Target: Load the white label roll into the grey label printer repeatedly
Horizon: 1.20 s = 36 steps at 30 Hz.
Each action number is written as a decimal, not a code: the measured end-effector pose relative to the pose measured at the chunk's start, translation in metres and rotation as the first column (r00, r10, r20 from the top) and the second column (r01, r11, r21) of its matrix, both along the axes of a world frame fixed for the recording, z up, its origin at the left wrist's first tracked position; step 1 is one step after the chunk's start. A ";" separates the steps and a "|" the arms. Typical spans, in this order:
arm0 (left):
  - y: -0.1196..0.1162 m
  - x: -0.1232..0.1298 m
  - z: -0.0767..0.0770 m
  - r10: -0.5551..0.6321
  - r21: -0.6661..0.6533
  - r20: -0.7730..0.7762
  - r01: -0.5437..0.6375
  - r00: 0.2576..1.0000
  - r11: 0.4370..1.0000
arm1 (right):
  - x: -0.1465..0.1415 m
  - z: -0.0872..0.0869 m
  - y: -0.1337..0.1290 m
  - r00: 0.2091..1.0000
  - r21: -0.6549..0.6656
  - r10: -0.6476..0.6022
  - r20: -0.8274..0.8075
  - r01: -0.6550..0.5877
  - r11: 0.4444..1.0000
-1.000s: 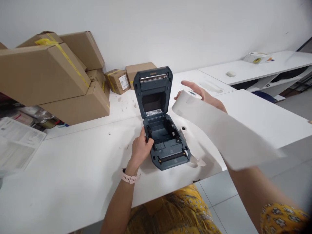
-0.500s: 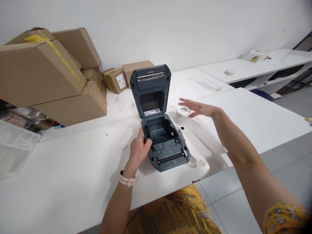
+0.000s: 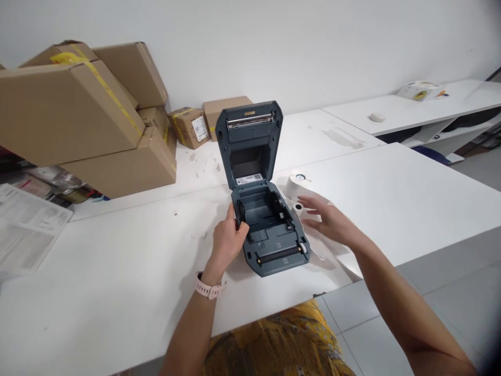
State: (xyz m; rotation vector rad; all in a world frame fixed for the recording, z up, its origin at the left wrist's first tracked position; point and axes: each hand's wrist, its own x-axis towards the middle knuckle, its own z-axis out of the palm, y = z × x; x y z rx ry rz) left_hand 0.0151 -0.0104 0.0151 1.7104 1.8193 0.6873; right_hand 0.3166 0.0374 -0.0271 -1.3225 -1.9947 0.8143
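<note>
A dark grey label printer stands on the white table with its lid raised. Its roll bay shows two black holders and no roll between them. My left hand grips the printer's left side, thumb over the edge and fingers underneath. To the right of the printer, my right hand is open, fingers spread, holding nothing I can see. A white label roll stands just behind that hand. A smaller roll with a dark core lies close to its fingertips, and loose white strip trails under the hand.
Stacked cardboard boxes fill the back left, with a small taped box beside them. Printed sheets in plastic lie at the left. On the far right table are a white round object and a white box. The front table edge is close.
My right hand has come down and towards me, from above the label roll to beside the printer. My left hand keeps its grip on the printer. The view has shifted slightly.
</note>
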 end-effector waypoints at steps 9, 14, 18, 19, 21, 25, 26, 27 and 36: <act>-0.001 0.000 0.002 0.005 -0.025 0.041 -0.004 0.999 1.000 | -0.001 0.024 -0.001 0.796 -0.140 0.047 -0.603 -0.163 0.977; 0.000 0.000 0.004 0.002 -0.027 -0.003 -0.003 1.000 1.000 | -0.052 0.079 0.010 0.928 0.122 0.370 -0.039 -0.363 0.924; 0.001 0.000 0.003 0.003 -0.028 -0.011 -0.003 1.000 1.000 | -0.106 0.089 0.030 0.735 0.023 0.399 0.548 -0.490 0.871; 0.001 -0.001 0.002 0.000 -0.028 -0.014 -0.001 1.000 1.000 | -0.114 0.086 0.033 0.672 -0.006 0.399 0.624 -0.506 0.862; 0.002 -0.001 0.000 -0.004 -0.027 -0.026 0.003 1.000 1.000 | -0.123 0.079 0.036 0.583 -0.033 0.389 0.713 -0.526 0.850; 0.002 -0.002 -0.002 -0.010 -0.013 -0.046 0.009 0.999 1.000 | -0.125 0.070 0.035 0.549 0.002 0.344 0.762 -0.532 0.846; 0.002 -0.003 -0.002 -0.011 -0.011 -0.048 0.011 0.999 1.000 | -0.124 0.070 0.034 0.556 0.011 0.341 0.758 -0.533 0.846; 0.002 -0.003 -0.002 -0.012 -0.011 -0.049 0.012 0.999 1.000 | -0.123 0.070 0.033 0.568 0.021 0.340 0.750 -0.534 0.845; -0.001 -0.001 0.002 -0.008 -0.013 -0.007 0.008 1.000 1.000 | -0.085 0.054 -0.043 0.856 0.414 0.255 0.450 -0.453 0.790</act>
